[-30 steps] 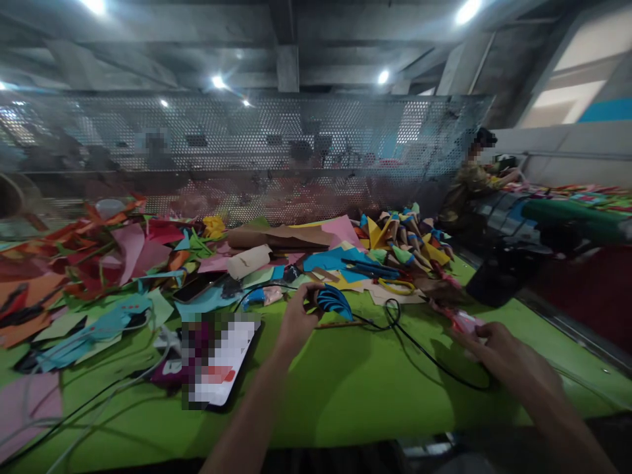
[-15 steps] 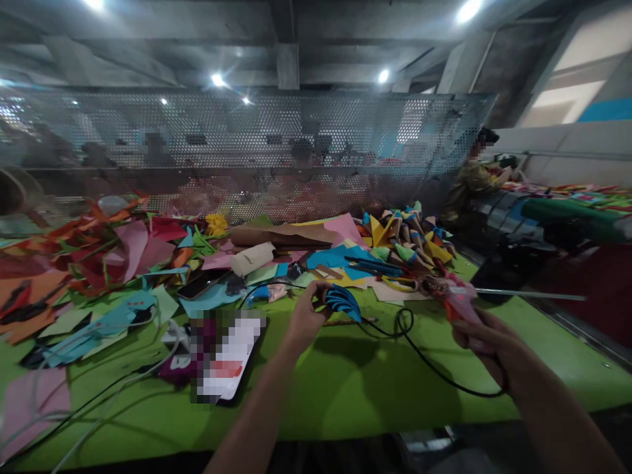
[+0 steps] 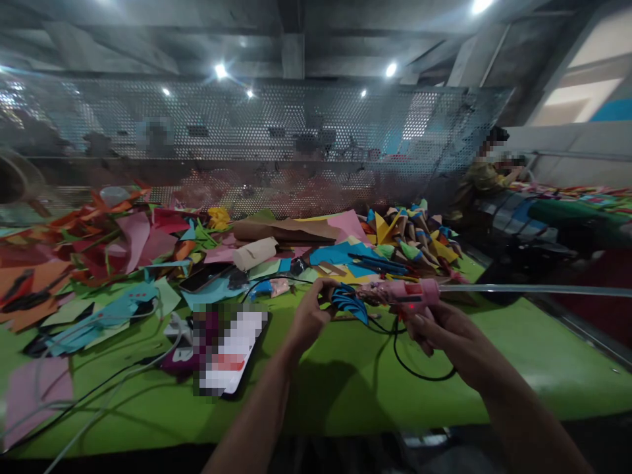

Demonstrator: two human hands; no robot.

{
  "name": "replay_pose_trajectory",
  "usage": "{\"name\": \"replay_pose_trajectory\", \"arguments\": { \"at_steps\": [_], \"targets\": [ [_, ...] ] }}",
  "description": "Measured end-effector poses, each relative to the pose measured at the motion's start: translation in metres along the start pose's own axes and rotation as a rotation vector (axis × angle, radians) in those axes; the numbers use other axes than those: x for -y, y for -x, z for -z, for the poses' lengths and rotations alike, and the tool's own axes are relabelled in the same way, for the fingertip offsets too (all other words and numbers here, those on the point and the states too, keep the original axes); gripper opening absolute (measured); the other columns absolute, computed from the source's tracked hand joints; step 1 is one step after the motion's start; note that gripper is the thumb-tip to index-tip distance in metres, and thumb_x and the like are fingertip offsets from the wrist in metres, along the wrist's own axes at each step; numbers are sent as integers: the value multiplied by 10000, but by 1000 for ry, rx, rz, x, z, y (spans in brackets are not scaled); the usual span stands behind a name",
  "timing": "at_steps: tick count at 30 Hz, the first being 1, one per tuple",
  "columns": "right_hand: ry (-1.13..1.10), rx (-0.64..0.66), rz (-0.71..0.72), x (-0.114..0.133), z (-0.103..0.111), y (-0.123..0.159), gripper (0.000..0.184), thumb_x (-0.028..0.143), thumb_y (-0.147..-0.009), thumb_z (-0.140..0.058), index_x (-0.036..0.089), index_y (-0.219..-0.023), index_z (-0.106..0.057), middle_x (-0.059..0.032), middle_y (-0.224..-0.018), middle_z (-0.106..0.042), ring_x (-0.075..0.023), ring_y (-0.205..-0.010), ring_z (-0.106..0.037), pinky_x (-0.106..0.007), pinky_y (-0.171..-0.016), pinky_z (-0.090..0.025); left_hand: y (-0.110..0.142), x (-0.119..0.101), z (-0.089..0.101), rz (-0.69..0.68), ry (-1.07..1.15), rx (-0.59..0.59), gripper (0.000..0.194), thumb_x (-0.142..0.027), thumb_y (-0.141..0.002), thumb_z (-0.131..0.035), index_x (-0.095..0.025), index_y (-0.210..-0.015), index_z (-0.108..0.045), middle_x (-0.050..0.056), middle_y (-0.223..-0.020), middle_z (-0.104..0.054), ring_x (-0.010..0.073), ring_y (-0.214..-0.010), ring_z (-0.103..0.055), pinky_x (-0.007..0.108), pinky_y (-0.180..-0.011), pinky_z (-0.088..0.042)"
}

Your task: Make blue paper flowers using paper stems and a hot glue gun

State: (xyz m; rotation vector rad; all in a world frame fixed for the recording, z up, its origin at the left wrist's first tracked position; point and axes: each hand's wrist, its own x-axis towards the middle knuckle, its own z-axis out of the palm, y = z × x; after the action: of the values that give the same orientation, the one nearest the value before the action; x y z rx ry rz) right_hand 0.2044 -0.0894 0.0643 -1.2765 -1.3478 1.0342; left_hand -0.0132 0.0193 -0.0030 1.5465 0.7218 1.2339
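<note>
My left hand [image 3: 310, 317] is closed on a folded blue paper piece [image 3: 349, 303], held just above the green table [image 3: 326, 388]. My right hand [image 3: 444, 336] grips a pink glue gun [image 3: 407, 294] by its handle. The gun's nozzle points left and sits right at the blue paper. A clear glue stick [image 3: 533, 289] juts out of the gun's back to the right. The gun's black cord [image 3: 417, 368] loops on the table below my hands.
A phone [image 3: 230, 352] lies left of my left arm among cables. Heaps of coloured paper scraps [image 3: 113, 250] and folded paper cones [image 3: 415, 237] cover the far table before a perforated metal screen [image 3: 276, 145]. Another person [image 3: 486, 174] works at the far right.
My right hand lifted the pink glue gun off the table and carried it left, up to the blue paper. My left hand kept its hold on the paper.
</note>
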Motion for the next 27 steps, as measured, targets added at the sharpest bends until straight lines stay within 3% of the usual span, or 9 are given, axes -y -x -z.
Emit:
{"name": "replay_pose_trajectory", "arguments": {
  "at_steps": [10,19,22,27],
  "targets": [
    [343,-26,99,3,-9,-4,337,524,-846,-638,187,-825,-629,48,-576,-428,-106,-520,-367,-224,-459,-332,1,-4,-1,3,-27,9,395,-9,-616,-600,-195,-964,-601,-5,-897,-582,138,-842,-544,242,-770,-473],
    [481,-30,121,2,-13,-2,324,495,-857,-598,179,-799,-643,34,-581,-497,-115,-499,-422,-241,-473,-392,3,-8,-1,214,294,95,435,-78,-620,-689,-192,-1027,-585,30,-1034,-618,148,-874,-572,243,-745,-484],
    [508,-40,135,1,-15,-3,318,495,-866,-592,187,-834,-664,22,-582,-555,-138,-513,-492,-252,-498,-435,4,-9,-1,228,330,113,413,-87,-623,-722,-189,-1000,-589,24,-1020,-625,145,-870,-581,244,-749,-484],
    [549,-37,147,-2,-16,-3,357,491,-890,-581,184,-1019,-708,-80,-912,-752,-256,-828,-693,-337,-726,-552,4,-4,-2,206,306,135,386,-124,-660,-748,-190,-1006,-590,17,-993,-625,141,-835,-585,253,-741,-486]
  ]
}}
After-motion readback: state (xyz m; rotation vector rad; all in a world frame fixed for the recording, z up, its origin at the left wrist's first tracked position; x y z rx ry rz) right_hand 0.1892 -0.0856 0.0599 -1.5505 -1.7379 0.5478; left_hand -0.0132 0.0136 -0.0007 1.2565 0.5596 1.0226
